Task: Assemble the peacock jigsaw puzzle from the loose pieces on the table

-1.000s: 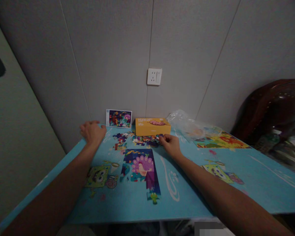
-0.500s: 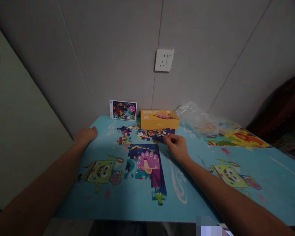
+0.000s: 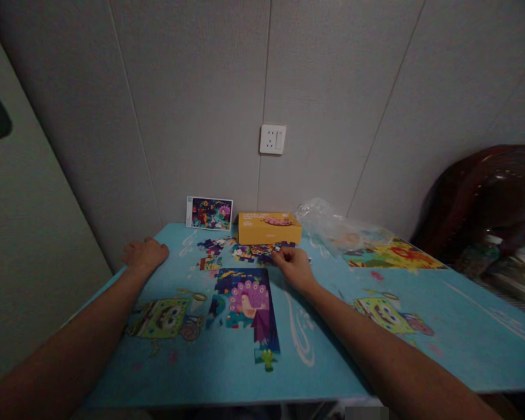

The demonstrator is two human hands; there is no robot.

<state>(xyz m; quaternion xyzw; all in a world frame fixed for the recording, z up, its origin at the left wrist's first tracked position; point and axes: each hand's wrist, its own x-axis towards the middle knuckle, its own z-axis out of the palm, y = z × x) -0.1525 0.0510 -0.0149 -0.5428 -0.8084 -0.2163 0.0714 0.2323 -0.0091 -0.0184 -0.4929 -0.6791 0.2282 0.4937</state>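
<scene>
My right hand (image 3: 294,269) is over the loose puzzle pieces (image 3: 245,252) in front of the yellow box, thumb and fingers pinched at a puzzle piece that they mostly cover. Nearer to me lies a partly joined puzzle (image 3: 247,297) with a pink peacock, a dark blue upper edge and a strip running down its right side to a green frog piece (image 3: 266,357). At the table's left edge rests my left hand (image 3: 146,255), fingers apart and holding nothing. A reference picture card (image 3: 210,213) leans against the wall.
The yellow box (image 3: 270,228) stands at the back by the wall. To its right lie a crumpled clear plastic bag (image 3: 326,221) and a colourful orange-and-green picture (image 3: 398,254). A light blue cartoon cloth (image 3: 332,373) covers the table. A dark carved chair (image 3: 476,181) is at the right.
The view has tilted up and turned slightly right. My right hand stays pinched by the loose pieces, a little further over them. The fingers of my left hand have spread at the edge.
</scene>
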